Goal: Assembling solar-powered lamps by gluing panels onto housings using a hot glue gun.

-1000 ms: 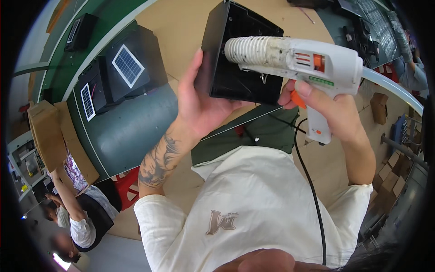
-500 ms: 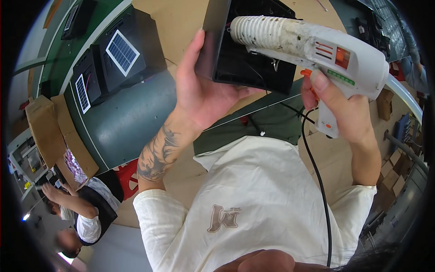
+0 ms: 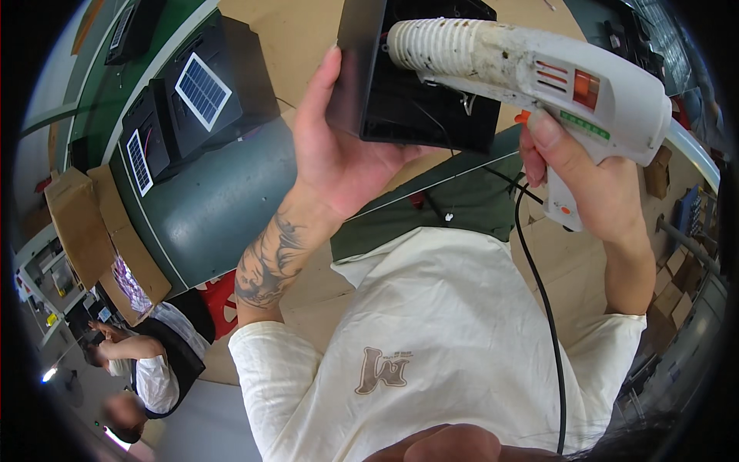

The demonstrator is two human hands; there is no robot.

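1. The counter [image 3: 208, 206] has a smooth, dull green top, its near edge slanting across below the work.
2. A flat tan sheet [image 3: 289, 38], like cardboard, covers part of it behind the work.
3. Black housings [image 3: 250, 85], boxy and flat-sided, stand toward the counter's left edge.
4. Just outside the counter's near left corner, an open carton [image 3: 81, 231] of matte brown cardboard holds something crinkled and shiny.
5. The black box [image 3: 419, 115], glossy, straight-walled and open toward the camera, is held above the counter, just inside its near edge.
6. The glue gun [image 3: 512, 61] has a smooth white body and a ribbed, pale barrel, stained and crusted; the barrel reaches over the box's open side, its tip hidden.
7. The left grip [image 3: 339, 169] is closed on the box, thumb along the outer wall, palm and fingers beneath.
8. The right grip [image 3: 596, 185] wraps snugly round the gun's handle, thumb on its side.
9. Flat, gridded solar panels [image 3: 203, 91] with white borders sit on the housings.
10. The orange trigger [image 3: 523, 117] shows beside the right thumb; whether it is pressed, I cannot tell.
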